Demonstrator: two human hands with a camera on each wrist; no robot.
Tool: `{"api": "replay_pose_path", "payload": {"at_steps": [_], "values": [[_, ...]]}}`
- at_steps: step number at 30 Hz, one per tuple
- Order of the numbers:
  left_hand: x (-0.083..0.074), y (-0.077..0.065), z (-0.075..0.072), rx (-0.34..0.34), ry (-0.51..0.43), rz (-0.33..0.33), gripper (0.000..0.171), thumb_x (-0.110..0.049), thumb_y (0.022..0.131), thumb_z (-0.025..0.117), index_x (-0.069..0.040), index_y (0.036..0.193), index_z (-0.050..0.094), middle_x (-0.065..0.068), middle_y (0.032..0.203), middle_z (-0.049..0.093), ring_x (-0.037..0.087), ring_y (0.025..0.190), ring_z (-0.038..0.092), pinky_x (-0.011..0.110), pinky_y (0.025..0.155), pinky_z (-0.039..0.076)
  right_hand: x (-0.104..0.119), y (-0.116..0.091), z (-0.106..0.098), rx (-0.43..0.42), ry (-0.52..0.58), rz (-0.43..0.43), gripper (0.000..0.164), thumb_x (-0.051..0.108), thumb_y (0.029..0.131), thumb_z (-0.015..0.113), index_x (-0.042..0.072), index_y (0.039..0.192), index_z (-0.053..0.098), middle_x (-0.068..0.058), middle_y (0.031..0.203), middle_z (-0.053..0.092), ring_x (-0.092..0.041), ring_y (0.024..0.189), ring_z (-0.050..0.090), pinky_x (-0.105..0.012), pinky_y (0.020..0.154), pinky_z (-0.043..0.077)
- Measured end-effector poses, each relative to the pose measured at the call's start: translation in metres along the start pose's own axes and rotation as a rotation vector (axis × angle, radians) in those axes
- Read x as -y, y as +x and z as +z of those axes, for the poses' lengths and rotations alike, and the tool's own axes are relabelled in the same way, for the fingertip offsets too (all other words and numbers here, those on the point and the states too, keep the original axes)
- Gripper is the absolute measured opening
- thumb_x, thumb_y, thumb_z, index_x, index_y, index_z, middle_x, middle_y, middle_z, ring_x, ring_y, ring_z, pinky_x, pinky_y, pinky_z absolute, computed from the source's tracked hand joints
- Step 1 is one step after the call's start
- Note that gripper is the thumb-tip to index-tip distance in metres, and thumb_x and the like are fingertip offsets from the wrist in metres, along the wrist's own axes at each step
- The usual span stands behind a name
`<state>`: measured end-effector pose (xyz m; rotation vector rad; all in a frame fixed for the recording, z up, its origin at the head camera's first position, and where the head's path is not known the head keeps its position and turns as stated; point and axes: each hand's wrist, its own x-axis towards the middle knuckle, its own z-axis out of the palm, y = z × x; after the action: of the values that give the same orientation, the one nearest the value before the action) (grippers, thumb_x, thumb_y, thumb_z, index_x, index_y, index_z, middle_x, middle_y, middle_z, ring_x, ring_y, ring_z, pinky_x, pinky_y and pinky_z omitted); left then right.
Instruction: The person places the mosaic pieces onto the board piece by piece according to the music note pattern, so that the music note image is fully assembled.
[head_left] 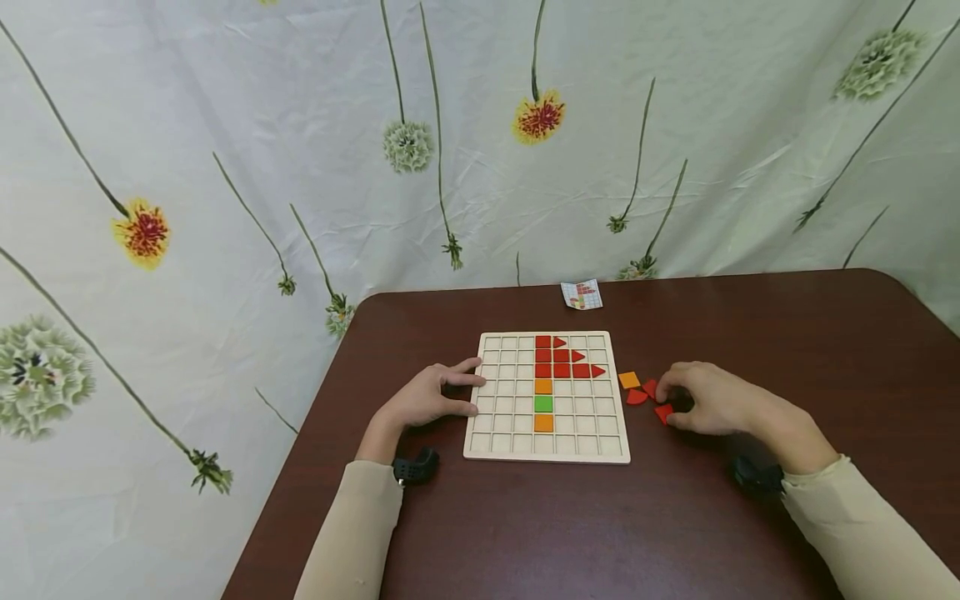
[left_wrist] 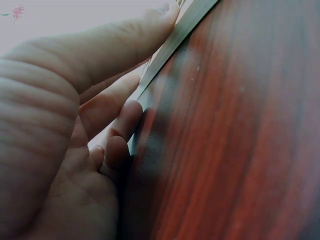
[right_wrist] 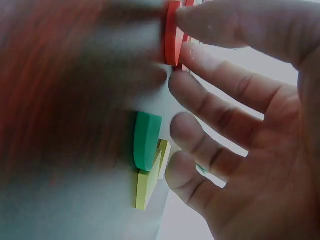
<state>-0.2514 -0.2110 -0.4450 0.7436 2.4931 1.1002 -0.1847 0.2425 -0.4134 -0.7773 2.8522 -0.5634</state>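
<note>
A pale wooden grid board [head_left: 501, 447] lies on the table, with red squares and triangles in its upper rows and an orange, a green [head_left: 543, 404] and another orange square [head_left: 543, 423] in a column below. My left hand [head_left: 429, 395] rests at the board's left edge, fingers spread and fingertips on the rim. Right of the board, my right hand [head_left: 712, 402] is lowered over loose red pieces, fingers bent and thumb apart from the index finger. The thumb tip touches a red piece [right_wrist: 172, 32], which also shows in the head view [head_left: 663, 413].
Next to the board's right edge lie an orange square [head_left: 628, 380] and a rounded red piece [head_left: 637, 397]. Beneath my right hand are a green piece [right_wrist: 146, 140] and yellow pieces [right_wrist: 150, 180], hidden in the head view. A small pattern card [head_left: 582, 294] lies at the table's back edge.
</note>
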Motion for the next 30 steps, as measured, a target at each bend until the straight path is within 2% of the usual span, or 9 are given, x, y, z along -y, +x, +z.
{"api": "replay_pose_path", "payload": {"at_steps": [6,14,18,25,30], "values": [[0.000,0.000,0.000,-0.001,0.000,-0.006,0.051,-0.019,0.084,0.086,-0.017,0.133,0.072,0.002,0.163,0.043,0.027,0.157,0.030,0.052,0.123,0.034,0.003,-0.002,0.000,0.030,0.014,-0.052,0.024,0.009,0.081,0.080,0.023,0.099,0.073,0.010,0.102,0.065,-0.012,0.094,0.058,-0.037,0.085,0.053],[0.000,0.000,0.000,-0.003,-0.012,-0.011,0.050,-0.019,0.085,0.086,-0.016,0.133,0.072,0.002,0.163,0.044,0.027,0.157,0.029,0.052,0.122,0.035,0.008,0.000,0.004,0.016,0.024,-0.061,0.018,0.012,0.083,0.081,0.022,0.093,0.071,0.011,0.095,0.062,-0.009,0.089,0.056,-0.032,0.081,0.052],[0.001,0.000,0.000,-0.005,-0.007,-0.011,0.050,-0.020,0.085,0.086,-0.017,0.133,0.072,0.001,0.163,0.044,0.027,0.157,0.030,0.052,0.122,0.035,0.014,0.002,0.005,-0.001,0.053,-0.060,0.015,0.016,0.086,0.081,0.022,0.096,0.071,0.011,0.094,0.063,-0.009,0.088,0.055,-0.031,0.080,0.052],[0.001,0.000,0.000,-0.004,-0.004,0.002,0.051,-0.021,0.085,0.086,-0.017,0.134,0.072,0.002,0.163,0.044,0.028,0.156,0.031,0.053,0.122,0.035,0.025,0.013,0.011,-0.071,0.112,-0.140,0.016,0.018,0.088,0.081,0.019,0.101,0.073,0.010,0.095,0.065,-0.008,0.088,0.058,-0.031,0.079,0.053],[0.000,0.000,0.000,-0.002,-0.009,-0.002,0.051,-0.020,0.085,0.086,-0.017,0.133,0.072,0.002,0.163,0.043,0.028,0.157,0.030,0.053,0.122,0.034,0.036,0.022,0.016,-0.083,0.138,-0.177,0.016,0.017,0.087,0.081,0.019,0.100,0.073,0.010,0.094,0.065,-0.010,0.086,0.059,-0.029,0.079,0.054]]}}
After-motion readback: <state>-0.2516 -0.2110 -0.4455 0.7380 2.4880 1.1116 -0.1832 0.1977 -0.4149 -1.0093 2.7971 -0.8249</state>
